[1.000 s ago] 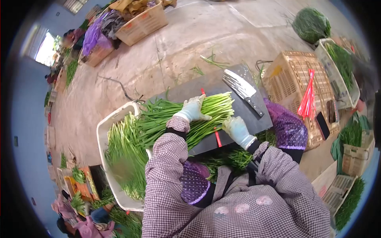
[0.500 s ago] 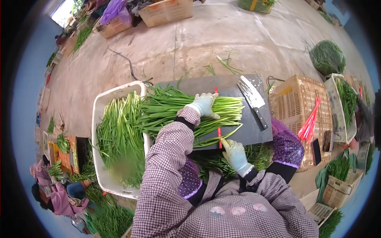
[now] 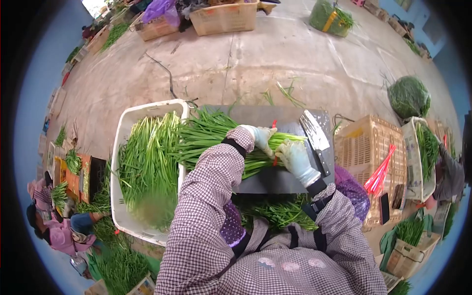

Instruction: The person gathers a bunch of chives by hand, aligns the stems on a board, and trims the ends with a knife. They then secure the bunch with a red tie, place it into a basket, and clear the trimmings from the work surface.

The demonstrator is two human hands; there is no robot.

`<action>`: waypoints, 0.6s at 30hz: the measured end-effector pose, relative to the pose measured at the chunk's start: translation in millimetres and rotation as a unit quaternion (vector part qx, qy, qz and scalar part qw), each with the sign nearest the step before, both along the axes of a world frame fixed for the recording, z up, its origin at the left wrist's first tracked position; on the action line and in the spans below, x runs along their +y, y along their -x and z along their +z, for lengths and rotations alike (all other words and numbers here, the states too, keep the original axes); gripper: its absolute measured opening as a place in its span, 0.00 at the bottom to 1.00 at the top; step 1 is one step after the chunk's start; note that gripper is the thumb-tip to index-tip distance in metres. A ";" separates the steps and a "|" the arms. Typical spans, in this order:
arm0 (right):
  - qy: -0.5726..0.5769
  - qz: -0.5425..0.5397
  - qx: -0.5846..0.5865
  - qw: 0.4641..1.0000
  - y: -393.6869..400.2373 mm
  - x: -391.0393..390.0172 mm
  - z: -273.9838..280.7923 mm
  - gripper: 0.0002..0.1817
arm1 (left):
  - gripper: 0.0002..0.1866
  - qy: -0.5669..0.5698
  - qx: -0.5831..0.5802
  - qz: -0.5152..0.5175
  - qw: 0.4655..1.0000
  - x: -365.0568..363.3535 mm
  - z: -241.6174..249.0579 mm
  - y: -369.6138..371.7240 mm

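Note:
A bunch of garlic chives (image 3: 209,135) lies across a dark board (image 3: 255,185), leaves to the left and pale stems to the right. My left hand (image 3: 264,137), in a pale glove, is closed around the bunch near its stems. On the near side of the stems is my gloved right hand (image 3: 296,160), its fingers bent in and closed against them; its fingertips are partly hidden. A red tie (image 3: 274,124) runs under the bunch, showing at the far edge and beside my right fingers. Right of the stems lies a knife with a broad blade (image 3: 314,130) and black handle.
A white crate (image 3: 116,177) of chives stands at the left. To the right, an upturned tan crate (image 3: 366,132) bears red ties (image 3: 380,172) and a phone (image 3: 384,208). More chives (image 3: 280,214) lie below the board. A co-worker (image 3: 59,228) sits at far left.
My right hand has moved up and forward from the near end of the red tie to the stems. The loose near stems are now drawn in. My left hand stays on the bunch.

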State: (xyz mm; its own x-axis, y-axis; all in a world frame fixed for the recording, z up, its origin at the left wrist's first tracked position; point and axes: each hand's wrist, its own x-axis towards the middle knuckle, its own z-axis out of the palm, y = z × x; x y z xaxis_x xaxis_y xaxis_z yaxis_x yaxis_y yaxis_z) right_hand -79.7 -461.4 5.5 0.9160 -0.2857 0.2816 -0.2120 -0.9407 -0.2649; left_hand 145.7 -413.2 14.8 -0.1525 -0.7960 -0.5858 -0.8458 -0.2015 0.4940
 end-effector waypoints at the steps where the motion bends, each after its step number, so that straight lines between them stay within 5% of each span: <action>1: -0.008 0.011 0.000 1.000 -4.3 -4.9 -1.0 0.07 | 0.75 -0.014 -0.019 -0.005 1.000 -1.2 1.0 1.6; 10: 0.036 0.006 0.037 0.999 -27.0 -17.9 -4.3 0.09 | 0.78 0.109 -0.172 0.040 0.978 30.8 -9.0 50.0; 14: -0.107 -0.008 0.045 0.993 -28.6 -32.3 1.1 0.11 | 0.65 0.187 -0.195 0.075 0.960 40.7 -23.7 58.9; 16: -0.252 -0.049 -0.173 0.951 -37.4 -49.8 -3.1 0.15 | 0.58 0.205 -0.213 0.075 0.952 46.0 -20.3 65.9; 18: -0.222 -0.080 -0.129 0.963 -44.9 -67.5 -23.2 0.25 | 0.51 0.233 -0.237 0.072 0.940 53.5 -17.5 74.9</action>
State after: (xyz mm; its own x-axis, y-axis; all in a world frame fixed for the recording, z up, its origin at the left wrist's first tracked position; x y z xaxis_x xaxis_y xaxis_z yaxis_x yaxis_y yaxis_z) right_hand -34.8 -528.9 -17.7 0.7657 -0.5625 0.3119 -0.2178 -0.6831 -0.6971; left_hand 70.8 -359.7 -2.7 0.1675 -0.9756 -0.1423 -0.9736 -0.1863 0.1316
